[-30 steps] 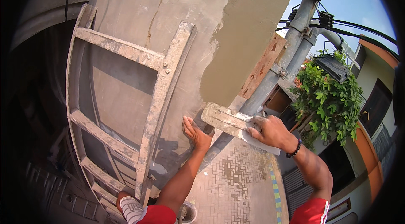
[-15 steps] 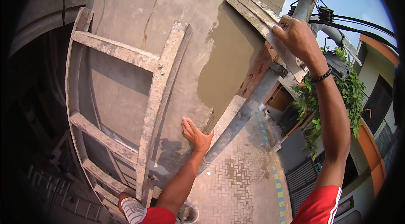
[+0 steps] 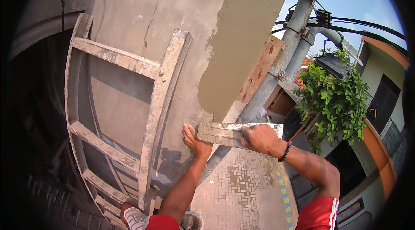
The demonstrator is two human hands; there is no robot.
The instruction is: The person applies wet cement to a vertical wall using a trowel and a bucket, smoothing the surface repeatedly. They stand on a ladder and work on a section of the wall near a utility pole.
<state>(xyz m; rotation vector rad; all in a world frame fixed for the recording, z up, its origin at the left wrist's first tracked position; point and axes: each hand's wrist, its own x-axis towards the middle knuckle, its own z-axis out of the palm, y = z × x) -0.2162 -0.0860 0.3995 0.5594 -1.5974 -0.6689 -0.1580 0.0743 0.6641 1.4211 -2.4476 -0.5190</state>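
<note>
My right hand (image 3: 261, 139) is wrapped round a plastering float (image 3: 218, 135), a long flat tool smeared with dried mortar. The float lies roughly level at the lower end of a wet mortar patch (image 3: 242, 48) on the wall's right-hand edge. My left hand (image 3: 198, 144) rests against the bare grey wall (image 3: 181, 96), fingers stretched out, just left of the float's end. A stained wooden board (image 3: 260, 70) runs along the edge of the mortar. The float's far end covers part of the pole behind it.
A mortar-spattered wooden ladder (image 3: 149, 113) leans left of my hands. A grey metal pole (image 3: 298, 26) with black cables (image 3: 354, 26) stands right of the wall. Far below lie brick paving (image 3: 246, 182) and a bucket (image 3: 192, 220). A leafy plant (image 3: 333, 96) hangs by the neighbouring house.
My right hand has brought the float down from high on the mortar to its lower end, turning it nearly level. My left hand stays on the wall.
</note>
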